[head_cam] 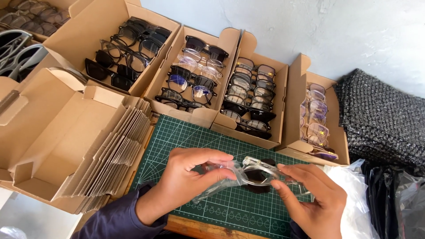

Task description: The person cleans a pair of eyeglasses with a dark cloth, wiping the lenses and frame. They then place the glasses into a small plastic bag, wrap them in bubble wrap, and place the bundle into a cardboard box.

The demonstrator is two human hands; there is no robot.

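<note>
— What is worn on the arms?
— A dark navy long sleeve (116, 220) is seen reaching the wrist of the left hand (188, 177); the right hand (312, 197) is left bare, ringless.

Cardboard boxes (195, 75) of glasses, a green cutting mat (186, 137), black bubble wrap (380, 119).

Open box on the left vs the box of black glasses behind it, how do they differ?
The open box holds nothing; the black-glasses box is filled with dark frames. The open box rests on a stack of flat cardboard; what the black-glasses box rests on is hidden. The open box lies nearer the left hand. Both are plain brown cardboard with open tops.
</note>
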